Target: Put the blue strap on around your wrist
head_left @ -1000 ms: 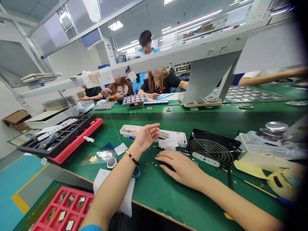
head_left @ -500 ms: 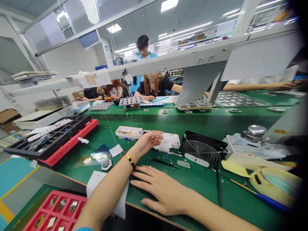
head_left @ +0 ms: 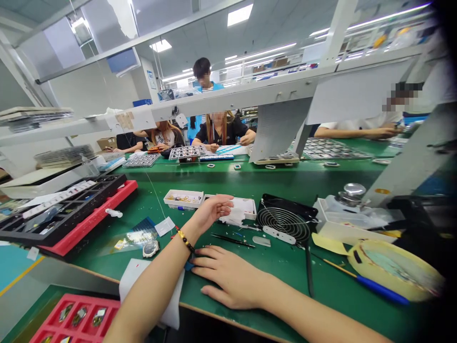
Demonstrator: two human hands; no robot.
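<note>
Watch (head_left: pixel 150 248): unheld; work done or left unclear
Tweezers (head_left: pixel 233 240): unheld, right of watch
Left hand (head_left: pixel 210 212): grip half-curled, contents unclear
Right hand (head_left: pixel 232 278): grip wide, near bracelet (head_left: pixel 185 240)

On your green table (head_left: pixel 285 281), left of the black fan (head_left: pixel 285 219), lie the tweezers (head_left: pixel 233 239); right of it sits the yellow dish (head_left: pixel 392 269).
</note>
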